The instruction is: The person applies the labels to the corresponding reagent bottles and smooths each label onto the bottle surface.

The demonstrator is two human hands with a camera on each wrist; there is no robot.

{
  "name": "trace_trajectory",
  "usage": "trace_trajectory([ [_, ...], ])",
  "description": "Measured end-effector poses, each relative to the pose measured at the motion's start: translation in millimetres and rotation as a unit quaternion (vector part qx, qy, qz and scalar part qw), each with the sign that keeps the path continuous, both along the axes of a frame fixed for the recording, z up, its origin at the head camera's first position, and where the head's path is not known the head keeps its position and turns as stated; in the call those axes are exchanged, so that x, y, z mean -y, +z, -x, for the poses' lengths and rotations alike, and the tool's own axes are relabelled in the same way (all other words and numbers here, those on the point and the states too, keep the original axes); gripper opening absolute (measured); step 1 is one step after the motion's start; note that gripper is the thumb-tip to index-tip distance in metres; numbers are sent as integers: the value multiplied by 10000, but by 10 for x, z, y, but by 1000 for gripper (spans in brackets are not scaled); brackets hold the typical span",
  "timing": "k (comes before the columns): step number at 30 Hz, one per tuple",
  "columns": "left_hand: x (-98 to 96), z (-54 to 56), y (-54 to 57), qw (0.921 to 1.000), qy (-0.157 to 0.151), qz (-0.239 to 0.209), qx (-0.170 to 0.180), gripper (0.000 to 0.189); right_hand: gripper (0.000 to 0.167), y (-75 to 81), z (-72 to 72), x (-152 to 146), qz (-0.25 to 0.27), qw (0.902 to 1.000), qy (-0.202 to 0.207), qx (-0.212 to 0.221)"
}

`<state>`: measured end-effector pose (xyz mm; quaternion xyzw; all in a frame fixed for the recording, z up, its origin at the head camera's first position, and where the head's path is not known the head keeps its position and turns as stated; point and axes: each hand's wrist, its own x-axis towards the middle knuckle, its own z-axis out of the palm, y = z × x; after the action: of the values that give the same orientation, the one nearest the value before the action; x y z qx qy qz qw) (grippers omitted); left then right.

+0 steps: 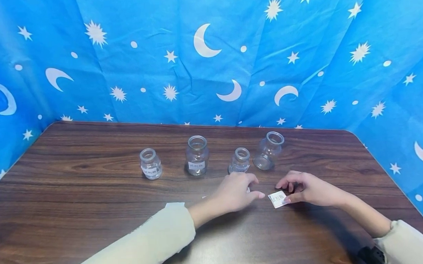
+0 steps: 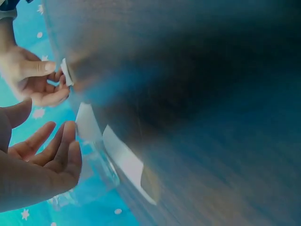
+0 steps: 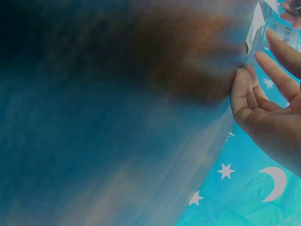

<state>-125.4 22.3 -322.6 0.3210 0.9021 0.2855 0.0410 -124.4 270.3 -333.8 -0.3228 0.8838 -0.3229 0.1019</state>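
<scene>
My right hand (image 1: 307,189) is at a small white label (image 1: 278,199) with printed characters, lying on the table. Its thumb touches the label's right corner, while the index fingertip stays apart from it. To the left, my left hand (image 1: 237,192) hovers with loosely bent fingers and a gap between thumb and index. A bit of white paper (image 1: 248,190) shows behind its fingers. Just beyond stands a small glass jar (image 1: 240,161), its base partly hidden by the left hand. A larger jar (image 1: 268,150), without a visible label, stands right of it.
Farther left are a large labelled jar (image 1: 197,158) and a small labelled jar (image 1: 150,165). Another white paper piece (image 1: 174,205) shows beside the left sleeve. A blue cloth (image 1: 180,70) with moons and stars hangs behind the wooden table (image 1: 75,185).
</scene>
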Motion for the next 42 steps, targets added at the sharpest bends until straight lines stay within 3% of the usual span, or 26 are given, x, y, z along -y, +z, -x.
trace_trajectory([
  [7, -214, -8, -55, 9977, -330, 557, -193, 35, 27, -42, -19, -18, 72, 10000, -2, -24],
  [14, -407, -18, -119, 9925, -259, 1185, -147, 40, 28, -81, -41, -10, 136, 9996, 7, -232],
  [21, -486, -11, -153, 9910, -70, 1337, -94, 38, 28, -127, -39, -2, 227, 9987, 34, -450],
  [28, -524, -12, -187, 9868, -146, 1605, -154, 38, 26, -162, -36, -11, 311, 9979, 51, -572],
  [38, -550, -36, -237, 9802, -243, 1862, -626, 39, 25, -153, -49, -4, 229, 9978, 33, -615],
  [42, -560, -45, -234, 9801, -216, 1871, -630, 39, 25, -144, -51, 0, 205, 9979, 20, -609],
])
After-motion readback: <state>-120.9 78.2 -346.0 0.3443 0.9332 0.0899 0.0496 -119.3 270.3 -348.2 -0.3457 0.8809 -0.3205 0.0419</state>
